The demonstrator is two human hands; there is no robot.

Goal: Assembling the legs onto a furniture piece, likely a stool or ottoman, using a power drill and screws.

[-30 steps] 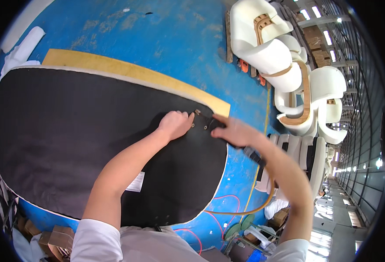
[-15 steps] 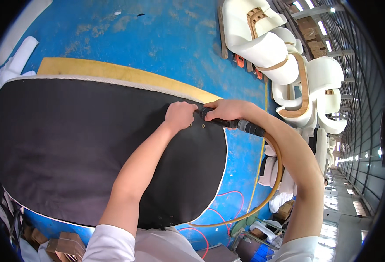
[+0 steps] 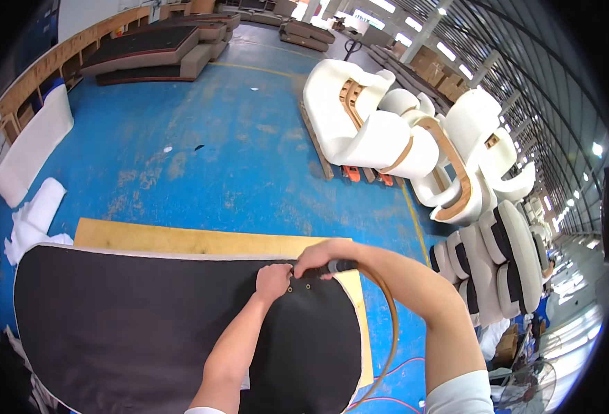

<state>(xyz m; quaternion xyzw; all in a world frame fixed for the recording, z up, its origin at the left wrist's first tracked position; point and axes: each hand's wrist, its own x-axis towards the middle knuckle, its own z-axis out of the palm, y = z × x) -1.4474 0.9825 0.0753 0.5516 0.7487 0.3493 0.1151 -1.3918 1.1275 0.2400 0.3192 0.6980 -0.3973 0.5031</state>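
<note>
A large black fabric-covered panel with a pale edge and rounded corners lies before me. My right hand is wrapped round a dark air screwdriver, from which a brown hose curves down to the right. The tool lies nearly flat over the panel's far edge, its tip toward my left hand. Closed in a pinch at that tip, my left hand hides whatever its fingers hold. Just nearer than the hands, two small brass-coloured rings sit in the black fabric.
A yellowish board shows beneath the panel's far edge. White curved chair shells stand on a pallet at far right, with stacked cushions nearer. White rolls lie at left on the blue floor. Red cords cross the floor at lower right.
The view has tilted up, so the panel and hands appear lower. The screwdriver looks more foreshortened, and its hose hangs closer in. Both hands stay together near the same rings.
</note>
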